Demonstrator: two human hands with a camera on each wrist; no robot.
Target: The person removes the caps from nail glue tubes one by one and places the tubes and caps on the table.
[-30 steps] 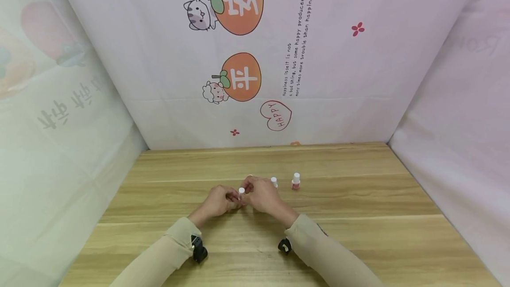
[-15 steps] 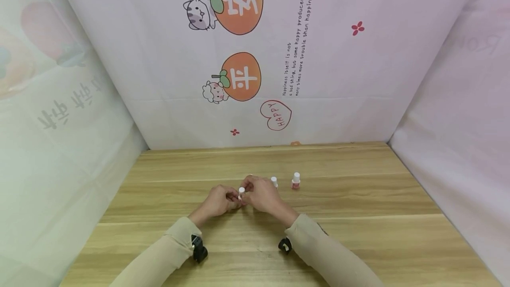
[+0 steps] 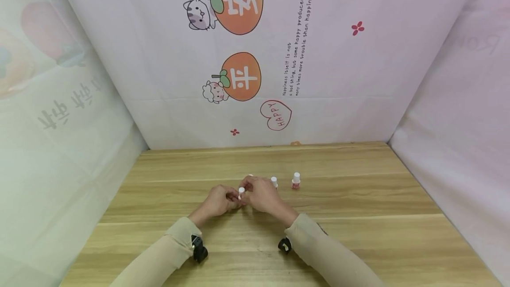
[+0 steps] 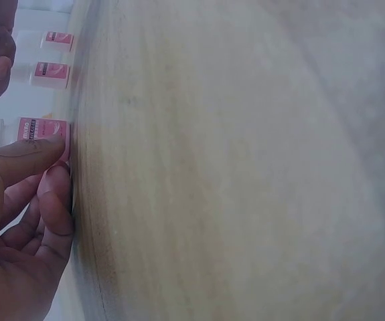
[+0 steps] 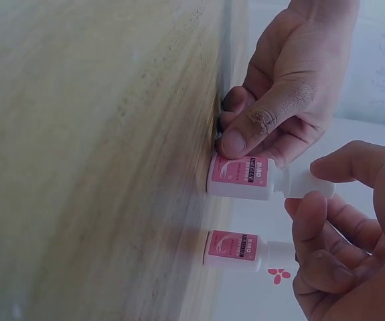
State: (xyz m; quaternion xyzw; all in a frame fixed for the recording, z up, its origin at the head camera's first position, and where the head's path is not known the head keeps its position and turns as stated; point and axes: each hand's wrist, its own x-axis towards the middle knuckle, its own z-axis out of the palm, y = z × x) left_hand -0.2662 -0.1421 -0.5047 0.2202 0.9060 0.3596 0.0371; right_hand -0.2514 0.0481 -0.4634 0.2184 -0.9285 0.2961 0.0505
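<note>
Between both hands a small white nail glue bottle with a pink label stands upright on the wooden table. My left hand pinches the bottle's body low down, its thumb lying across the label in the left wrist view. My right hand has its thumb and a finger around the white cap at the top. The cap is still on the bottle. In the head view the right hand covers part of the bottle's lower body.
Two more nail glue bottles stand to the right of the hands, one partly behind the right hand and another farther right. A bit of white shows just behind the right fingers. Printed white cloth walls the table at the back and sides.
</note>
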